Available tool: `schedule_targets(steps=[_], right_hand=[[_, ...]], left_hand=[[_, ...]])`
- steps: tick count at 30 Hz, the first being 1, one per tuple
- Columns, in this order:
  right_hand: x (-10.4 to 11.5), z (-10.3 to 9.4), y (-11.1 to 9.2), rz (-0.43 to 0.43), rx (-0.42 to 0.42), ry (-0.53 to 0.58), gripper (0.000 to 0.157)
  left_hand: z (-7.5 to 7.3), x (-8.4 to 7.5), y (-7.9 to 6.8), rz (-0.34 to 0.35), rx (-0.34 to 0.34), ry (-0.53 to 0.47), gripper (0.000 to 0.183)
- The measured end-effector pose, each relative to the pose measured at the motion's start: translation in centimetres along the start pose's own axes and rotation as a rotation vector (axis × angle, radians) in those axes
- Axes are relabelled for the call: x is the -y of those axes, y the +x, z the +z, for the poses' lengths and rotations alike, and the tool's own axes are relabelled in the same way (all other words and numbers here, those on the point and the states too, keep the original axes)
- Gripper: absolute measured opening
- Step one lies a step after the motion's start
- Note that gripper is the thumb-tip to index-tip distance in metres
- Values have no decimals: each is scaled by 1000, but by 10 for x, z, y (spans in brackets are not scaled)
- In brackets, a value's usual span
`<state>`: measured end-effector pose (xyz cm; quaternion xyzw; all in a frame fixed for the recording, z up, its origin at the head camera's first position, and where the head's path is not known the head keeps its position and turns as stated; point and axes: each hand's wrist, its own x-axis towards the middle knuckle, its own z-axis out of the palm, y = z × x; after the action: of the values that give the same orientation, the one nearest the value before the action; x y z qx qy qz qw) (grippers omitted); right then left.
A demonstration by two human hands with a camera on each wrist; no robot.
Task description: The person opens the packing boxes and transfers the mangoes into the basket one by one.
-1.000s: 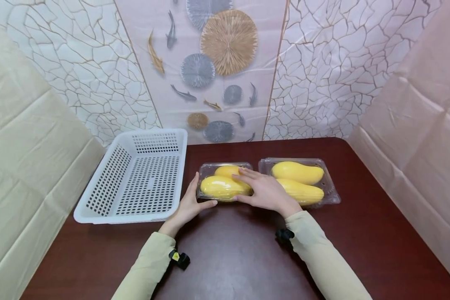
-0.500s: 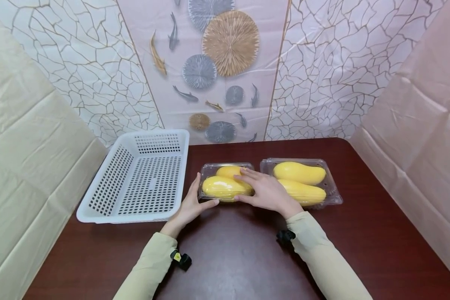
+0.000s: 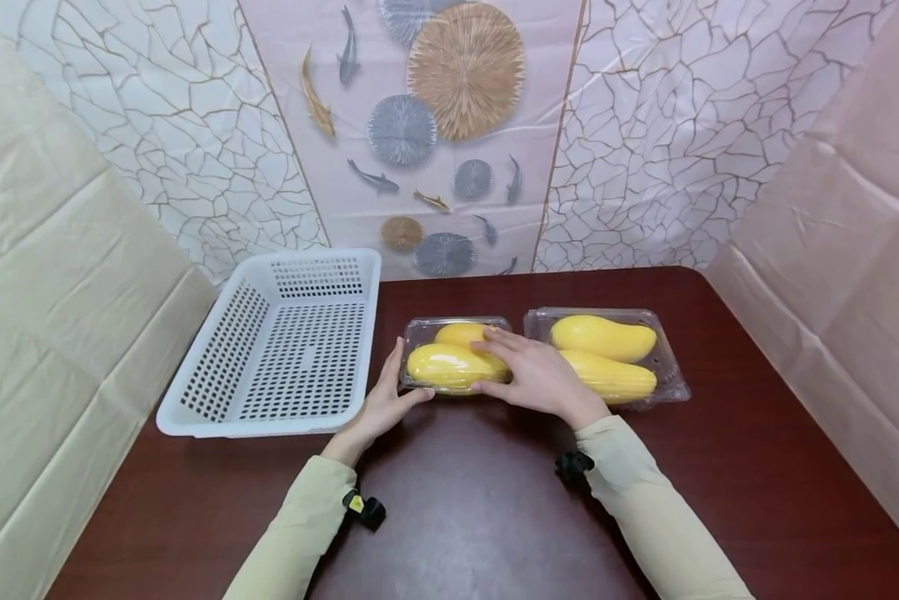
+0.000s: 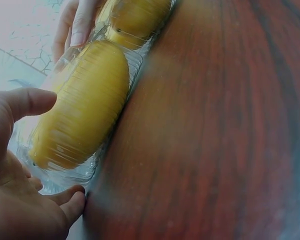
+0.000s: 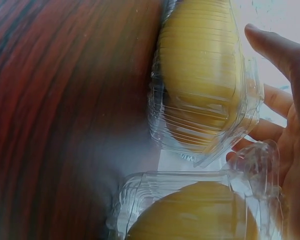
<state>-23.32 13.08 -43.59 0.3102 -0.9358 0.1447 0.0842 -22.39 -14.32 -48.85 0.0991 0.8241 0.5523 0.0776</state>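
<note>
Across the far side, a backdrop (image 3: pixel 449 142) printed with fish, round discs and branching cracks. Below, a glossy red-brown counter (image 3: pixel 456 517), with a beige cloth wall at left (image 3: pixel 59 317) and another at right (image 3: pixel 824 317). On the counter at left, a white perforated basket (image 3: pixel 262 428). Angled in from the near edge, two pale sleeves (image 3: pixel 651 500). At right on the counter, a larger clear container (image 3: pixel 668 375). Between this and the basket, near both, a smaller clear container (image 3: pixel 419 332), resting flat on the counter. With the right hand (image 3: pixel 531 371), rests spread fingers across the top at the right end, thumb apart toward the near side. With the left hand (image 3: pixel 377 408), frames the left end, thumb and fingers spread wide; cannot tell how firm the contact. Inside the smaller container, two smooth yellow fruits (image 3: pixel 456 367), one near, one far; inside the larger, two longer yellow fruits (image 3: pixel 602 337), placed likewise. On the wrists, small black devices (image 3: pixel 367 510), the left one yellow-marked.
</note>
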Motion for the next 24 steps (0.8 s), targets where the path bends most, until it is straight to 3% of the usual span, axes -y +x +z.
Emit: schedule_targets(steps=[24], right_hand=[[3,-2,4,-45,-3,-18,65]], left_hand=[[2,-9,0,-57,-34,-118,90]])
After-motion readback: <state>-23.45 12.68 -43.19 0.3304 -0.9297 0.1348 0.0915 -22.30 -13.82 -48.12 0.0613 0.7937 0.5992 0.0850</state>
